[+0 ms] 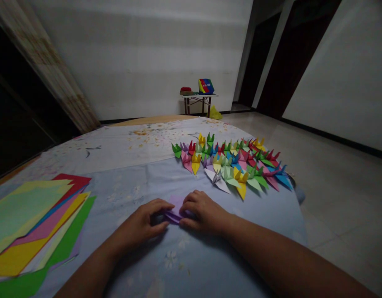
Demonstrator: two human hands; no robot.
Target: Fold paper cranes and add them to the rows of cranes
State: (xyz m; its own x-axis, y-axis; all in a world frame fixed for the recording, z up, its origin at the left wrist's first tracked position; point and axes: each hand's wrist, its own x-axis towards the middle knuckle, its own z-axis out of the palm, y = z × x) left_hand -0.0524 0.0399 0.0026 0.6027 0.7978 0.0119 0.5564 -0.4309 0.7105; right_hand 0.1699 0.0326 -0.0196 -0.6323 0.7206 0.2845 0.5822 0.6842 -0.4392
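Note:
A partly folded piece of purple origami paper (176, 202) lies on the blue flowered cloth between my two hands. From the left, my left hand (150, 217) pinches its edge between thumb and fingers. My right hand (199, 211) grips the opposite side, fingers curled over the top and thumb at the near edge. A flap of the paper stands a little open toward me. Part of the paper is hidden beneath the right fingers. Beyond my right hand stand several folded paper cranes (227, 161) in many colours, packed close together.
A fanned stack of coloured paper sheets (39, 219) lies at the left. The round table's wooden rim (147, 120) shows at the far side. Behind it, a small table (199, 96) against the wall holds a colourful bag (206, 86). A yellow plastic bag (214, 113) sits on the floor.

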